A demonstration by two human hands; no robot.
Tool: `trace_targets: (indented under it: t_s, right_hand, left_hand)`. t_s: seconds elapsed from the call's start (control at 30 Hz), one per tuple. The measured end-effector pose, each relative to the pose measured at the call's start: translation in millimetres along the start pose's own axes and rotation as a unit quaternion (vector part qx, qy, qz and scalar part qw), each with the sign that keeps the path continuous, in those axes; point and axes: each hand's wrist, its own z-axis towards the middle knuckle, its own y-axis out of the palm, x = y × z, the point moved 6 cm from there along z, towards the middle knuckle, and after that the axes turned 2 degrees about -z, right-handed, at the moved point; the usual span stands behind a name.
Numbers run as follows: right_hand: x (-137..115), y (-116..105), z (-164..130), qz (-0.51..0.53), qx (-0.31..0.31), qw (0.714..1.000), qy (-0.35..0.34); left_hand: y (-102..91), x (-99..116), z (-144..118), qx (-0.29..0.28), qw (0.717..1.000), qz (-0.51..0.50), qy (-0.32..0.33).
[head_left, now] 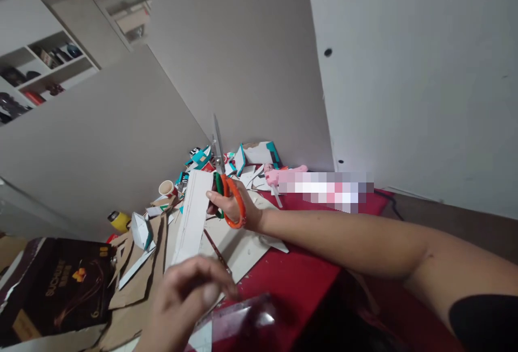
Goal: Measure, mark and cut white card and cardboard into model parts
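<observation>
Walls filling the upper view, pale grey, meeting in a corner behind the work. Shelf unit (38, 68) sitting far left, holding dark small items, too small to tell apart. Table (307, 276) spreading below under a red cover, carrying a heap of cardboard offcuts (226, 160) with teal and white printing. Dark printed box (52, 287) lying at the lower left edge. Right hand (237, 206) reaching well out over the table, fingers threaded through and closed on the orange and green handles of the scissors (222, 179), blades pointing up and away, looking shut or nearly so. White cardboard strip (193, 217) standing just left of the scissors, touching that hand's fingertips, lower end running toward the left hand (184, 298). Left hand blurring low in the view, fingers curled at the strip's near end; grip not clear. Paper cup (167, 187) and yellow container (118, 221) sitting among the scraps, left of the strip. Pencil (216, 252) lying on flat card beneath.
</observation>
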Motion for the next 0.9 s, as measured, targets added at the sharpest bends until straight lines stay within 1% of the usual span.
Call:
trace_targets:
  t_s: [0.07,0.1,0.17,0.23,0.33,0.43,0.5,0.6,0.67,0.73,0.8,0.9]
  right_hand:
    - [-6,0,-1,0.007,0.01,1.0,-0.002]
    - [-8,1,-2,0.01,0.011,1.0,-0.001]
    - [-10,2,-5,0.014,0.004,1.0,0.001]
    - [-9,4,-8,0.015,-0.007,1.0,0.004]
    - [-3,7,-10,0.02,-0.024,0.999,0.009]
    - [0,8,-8,0.032,-0.027,0.999,0.013]
    - [-1,5,-3,0.038,-0.016,0.999,0.01]
    - [-2,0,3,0.025,-0.011,1.0,0.005]
    - [1,0,4,0.005,-0.023,1.0,0.013]
    - [10,3,0,-0.015,-0.041,0.999,0.031]
    - [20,8,-6,-0.028,-0.064,0.996,0.05]
    - [31,13,-15,-0.039,-0.089,0.993,0.064]
  left_hand:
    - [13.3,15,42,0.023,0.994,-0.099,-0.029]
    - [16.8,17,58,0.058,0.979,-0.189,-0.05]
    - [22.1,24,80,0.095,0.965,-0.24,-0.036]
    - [20.6,25,90,0.135,0.953,-0.27,-0.021]
    - [5.9,27,97,0.193,0.938,-0.288,0.011]
    - [-17.9,41,100,0.225,0.934,-0.268,0.071]
    - [-33.5,51,99,0.234,0.936,-0.245,0.101]
    - [-47.9,58,97,0.229,0.944,-0.209,0.112]
    - [-50.2,58,95,0.219,0.95,-0.193,0.111]
    - [-48.2,53,95,0.214,0.952,-0.186,0.111]
    - [-43.0,46,96,0.211,0.954,-0.186,0.108]
    - [-31.1,32,100,0.189,0.961,-0.183,0.081]
